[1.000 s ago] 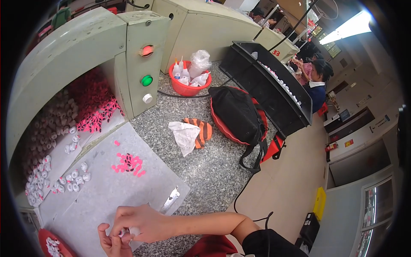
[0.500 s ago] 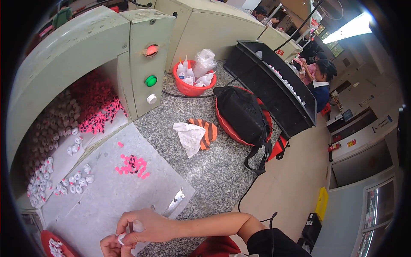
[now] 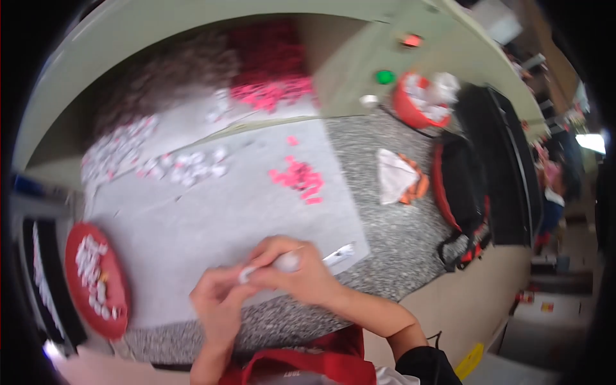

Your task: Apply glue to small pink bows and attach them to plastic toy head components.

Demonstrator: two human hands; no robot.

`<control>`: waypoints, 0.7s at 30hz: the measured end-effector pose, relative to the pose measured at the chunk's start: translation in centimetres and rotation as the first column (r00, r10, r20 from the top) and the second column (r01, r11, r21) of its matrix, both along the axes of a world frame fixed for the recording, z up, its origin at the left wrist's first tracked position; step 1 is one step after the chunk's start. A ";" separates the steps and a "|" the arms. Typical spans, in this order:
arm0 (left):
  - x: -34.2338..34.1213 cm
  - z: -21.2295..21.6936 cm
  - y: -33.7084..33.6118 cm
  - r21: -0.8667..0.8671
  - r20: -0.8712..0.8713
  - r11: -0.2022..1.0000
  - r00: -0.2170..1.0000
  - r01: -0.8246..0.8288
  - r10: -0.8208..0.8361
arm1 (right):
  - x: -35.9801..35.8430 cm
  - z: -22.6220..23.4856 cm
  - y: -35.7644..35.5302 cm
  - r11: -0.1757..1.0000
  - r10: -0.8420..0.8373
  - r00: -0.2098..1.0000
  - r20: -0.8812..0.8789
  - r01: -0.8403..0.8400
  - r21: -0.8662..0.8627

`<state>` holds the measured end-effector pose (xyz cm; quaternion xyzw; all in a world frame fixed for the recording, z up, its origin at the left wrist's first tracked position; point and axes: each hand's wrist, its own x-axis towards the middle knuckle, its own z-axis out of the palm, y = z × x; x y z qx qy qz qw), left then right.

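Observation:
My left hand [image 3: 217,300] and my right hand [image 3: 301,274] meet over the near edge of the white sheet [image 3: 212,250]. A small rounded white piece [image 3: 245,274] is pinched in my left fingers, and my right fingertips touch it. My closed right hand also holds a translucent white squeeze bottle [image 3: 287,262], its rounded end showing between the fingers; motion blur hides the details. Beyond my hands lies a loose group of small pink pieces [image 3: 299,178] on the sheet. A cluster of similar white pieces [image 3: 192,165] sits farther left.
A red dish [image 3: 120,314] with white pieces stands at left. Pink and white pieces fill the pale machine's opening [image 3: 269,64]. To the right are a red basket of bottles [image 3: 410,109], a white cloth [image 3: 394,176], a black bag [image 3: 462,183] and a black tray [image 3: 507,167].
My view has swung left, so the bench contents appear farther right and the red dish shows whole. My left hand has come more fully into view. Both hands keep their hold.

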<state>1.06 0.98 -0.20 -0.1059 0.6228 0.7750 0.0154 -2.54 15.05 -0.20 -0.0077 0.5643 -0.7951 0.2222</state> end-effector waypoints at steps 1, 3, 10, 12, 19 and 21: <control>-0.2 -0.1 0.0 0.061 -0.003 0.997 0.999 0.038 -0.038 | 0.0 0.2 0.0 0.999 -0.037 0.999 0.038 0.036 0.018; -0.6 0.2 -0.5 0.102 -0.009 0.995 1.000 0.003 -0.002 | -0.3 0.3 -0.6 0.999 0.019 0.997 0.070 -0.021 0.027; 0.0 -0.4 -1.5 0.109 -0.071 0.989 0.994 0.095 -0.088 | -0.1 -0.1 -0.7 1.000 -0.008 0.996 -0.088 0.009 0.008; -0.3 -0.6 -1.3 0.154 -0.076 0.983 0.993 0.099 -0.088 | -0.3 0.5 -0.4 0.995 -0.033 0.989 -0.141 0.046 0.091; -0.6 -0.3 -1.8 0.487 -0.044 0.869 0.996 0.094 -0.083 | -5.5 -2.1 8.8 0.416 -0.227 0.657 -0.719 0.733 0.539; -0.3 -0.4 -1.8 0.542 -0.064 0.829 0.991 0.137 -0.122 | -5.3 -2.7 10.0 0.159 -0.145 0.714 -0.685 0.700 0.696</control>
